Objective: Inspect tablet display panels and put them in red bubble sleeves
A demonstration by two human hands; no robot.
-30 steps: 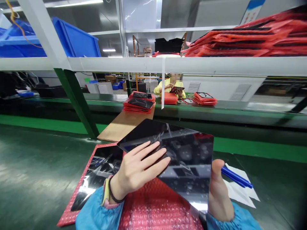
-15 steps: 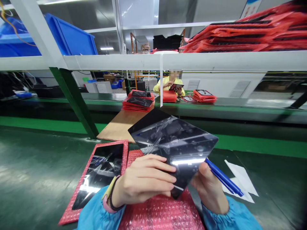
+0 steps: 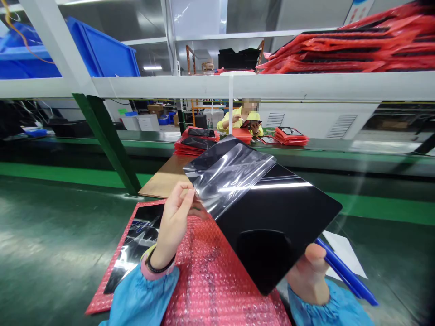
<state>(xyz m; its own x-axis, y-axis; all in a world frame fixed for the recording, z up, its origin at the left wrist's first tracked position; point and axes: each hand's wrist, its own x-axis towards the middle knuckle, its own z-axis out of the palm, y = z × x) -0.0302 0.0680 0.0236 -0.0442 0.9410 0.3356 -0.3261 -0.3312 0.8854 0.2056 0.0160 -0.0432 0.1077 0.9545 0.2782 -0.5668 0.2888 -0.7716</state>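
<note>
Panel point(image 3: 272, 222) of black, glossy material, flat with rounded corners: it hangs tilted over the table, its lower edge clamped in my right hand point(image 3: 307, 276), thumb on the face. My left hand point(image 3: 175, 217) pinches 1 corner of the clear film point(image 3: 227, 174) between thumb and fingertips. The film is lifted off the upper left part of the panel, thin, shiny and rippled with glare.

I judge the peel goes best pulled low and slow along the diagonal, with my fingers kept to the edges so the bared surface takes no prints.

A blue pen point(image 3: 346, 274) sticks out by my right hand; I cannot tell whether I grip it. Below lies red bubble wrap point(image 3: 210, 280), soft and bumpy, and just left of it a second dark sheet point(image 3: 136, 244) in a red pouch. The green table point(image 3: 50, 235) is smooth, with white paper point(image 3: 348, 251) at the right and a brown board point(image 3: 163, 179) beyond.
</note>
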